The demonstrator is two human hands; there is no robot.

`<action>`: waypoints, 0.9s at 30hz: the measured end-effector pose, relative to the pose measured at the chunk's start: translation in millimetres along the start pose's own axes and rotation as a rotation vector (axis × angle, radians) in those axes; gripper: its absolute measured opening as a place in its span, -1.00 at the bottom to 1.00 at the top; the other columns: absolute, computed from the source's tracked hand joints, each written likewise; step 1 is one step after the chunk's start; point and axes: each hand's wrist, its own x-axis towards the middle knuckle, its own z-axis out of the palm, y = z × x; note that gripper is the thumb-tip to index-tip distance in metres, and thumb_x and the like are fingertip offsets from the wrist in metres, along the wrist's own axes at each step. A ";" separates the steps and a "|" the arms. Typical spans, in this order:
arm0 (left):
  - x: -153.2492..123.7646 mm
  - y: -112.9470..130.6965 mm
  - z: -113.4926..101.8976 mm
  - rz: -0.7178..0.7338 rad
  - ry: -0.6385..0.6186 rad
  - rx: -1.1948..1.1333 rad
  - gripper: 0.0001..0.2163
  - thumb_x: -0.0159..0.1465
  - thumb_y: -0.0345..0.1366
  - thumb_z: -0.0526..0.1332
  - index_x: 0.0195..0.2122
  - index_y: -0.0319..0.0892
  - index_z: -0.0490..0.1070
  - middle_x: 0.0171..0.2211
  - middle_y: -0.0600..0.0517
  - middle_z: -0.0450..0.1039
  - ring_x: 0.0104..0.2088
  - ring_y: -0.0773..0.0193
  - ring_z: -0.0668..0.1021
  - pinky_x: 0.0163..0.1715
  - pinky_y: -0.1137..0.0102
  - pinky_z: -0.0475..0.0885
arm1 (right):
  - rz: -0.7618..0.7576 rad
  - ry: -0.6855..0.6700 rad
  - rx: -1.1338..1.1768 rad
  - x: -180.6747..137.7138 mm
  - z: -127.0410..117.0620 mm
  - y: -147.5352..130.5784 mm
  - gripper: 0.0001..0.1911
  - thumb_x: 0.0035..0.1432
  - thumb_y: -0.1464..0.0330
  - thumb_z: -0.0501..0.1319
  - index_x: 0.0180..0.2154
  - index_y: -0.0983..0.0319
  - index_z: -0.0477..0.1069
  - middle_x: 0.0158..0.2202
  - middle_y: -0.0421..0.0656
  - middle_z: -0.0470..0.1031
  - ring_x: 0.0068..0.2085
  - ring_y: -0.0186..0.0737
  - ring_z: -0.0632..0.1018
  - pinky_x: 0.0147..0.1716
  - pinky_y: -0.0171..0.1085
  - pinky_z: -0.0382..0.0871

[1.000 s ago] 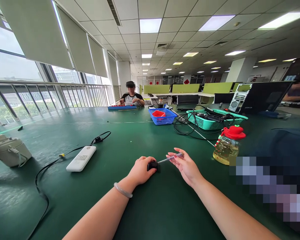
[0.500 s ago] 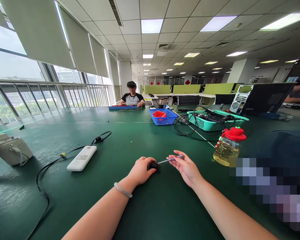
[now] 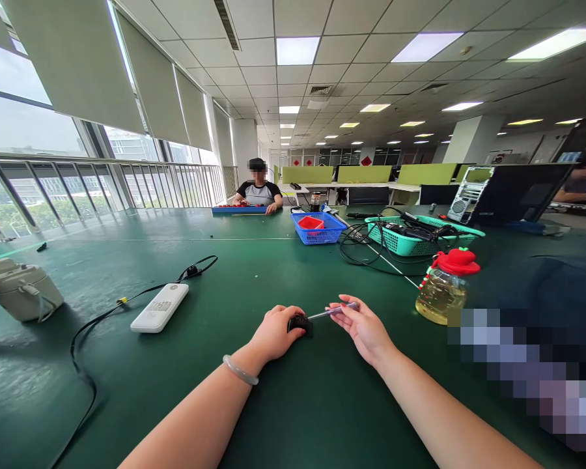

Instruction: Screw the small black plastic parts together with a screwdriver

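Observation:
My left hand (image 3: 275, 333) is curled over a small black part (image 3: 301, 323) and presses it down on the green table (image 3: 234, 273). A bracelet (image 3: 239, 370) circles that wrist. My right hand (image 3: 364, 329) pinches the clear handle of a thin screwdriver (image 3: 333, 311). The screwdriver's metal tip points left into the black part.
A white power bank (image 3: 159, 308) with a black cable (image 3: 102, 317) lies to the left, a beige bag (image 3: 23, 292) beyond it. A red-lidded bottle (image 3: 444, 286) stands at right. Blue basket (image 3: 317, 228) and teal basket (image 3: 410, 235) sit farther back. A person (image 3: 258, 187) sits at the far end.

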 end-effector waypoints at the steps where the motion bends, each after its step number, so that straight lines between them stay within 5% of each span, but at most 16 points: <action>1: 0.0 0.1 -0.1 0.001 0.001 -0.001 -0.71 0.18 -0.27 0.25 -0.04 -0.01 0.46 -0.12 0.00 0.49 -0.02 0.12 0.46 0.06 0.23 0.35 | 0.007 0.003 -0.007 0.3 0.0 0.3 -0.81 0.04 0.43 0.34 -0.26 0.19 0.41 -0.32 -0.14 0.64 -0.20 -0.16 0.66 -0.05 -0.17 0.50; 27: 1.9 -4.3 2.2 0.014 -0.004 0.023 -0.65 0.20 -0.21 0.25 0.03 0.01 0.47 -0.09 -0.04 0.49 -0.02 0.10 0.48 0.07 0.22 0.36 | 0.021 0.018 0.053 -1.1 0.5 -1.7 -0.80 0.00 0.42 0.40 -0.38 0.22 0.39 -0.33 -0.08 0.63 -0.24 -0.17 0.66 -0.12 -0.22 0.53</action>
